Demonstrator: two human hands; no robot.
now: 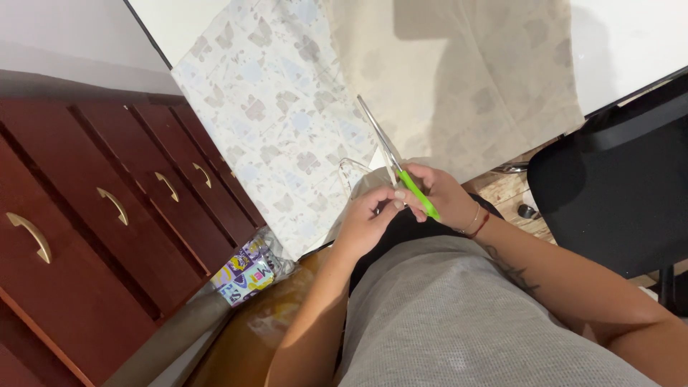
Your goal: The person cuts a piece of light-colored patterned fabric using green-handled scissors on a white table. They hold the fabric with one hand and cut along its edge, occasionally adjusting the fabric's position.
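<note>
My right hand [443, 193] grips green-handled scissors [416, 192], whose silver blades [378, 132] point up over the cloth. My left hand [367, 218] is closed just beside it, fingertips touching the scissors near the handles and pinching a small pale piece I cannot make out. Both hands hover at the near edge of a pale floral printed fabric [279, 115] spread on a white table [631, 36]. A plain beige fabric [473, 79] overlaps it on the right.
A dark red chest of drawers [100, 215] with brass handles stands at the left. A black chair [616, 186] is at the right. A colourful packet [247, 272] lies low beside the drawers. Grey cloth covers my lap [459, 322].
</note>
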